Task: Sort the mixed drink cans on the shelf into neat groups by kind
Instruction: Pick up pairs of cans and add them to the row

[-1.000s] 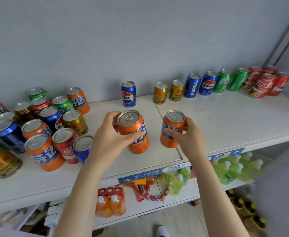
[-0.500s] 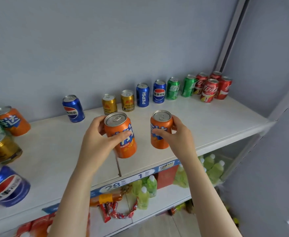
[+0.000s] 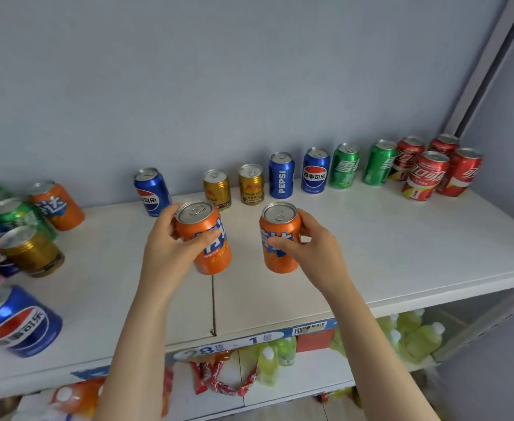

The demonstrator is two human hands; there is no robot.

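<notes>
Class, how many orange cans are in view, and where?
3. One orange can in the left hand, a second in the right hand, a third in the mixed cluster at left. Others may be hidden there.

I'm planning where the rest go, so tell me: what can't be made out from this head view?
Mixed pile of cans, head view: cut off by the left edge and blurred; count unknowable.
Left orange can and right orange can: labels partly covered by fingers of the left hand and right hand.
Rear red cans: lower parts hidden behind the front red cans.
Lower-shelf bottles: blurred, partly hidden by the shelf above.
</notes>
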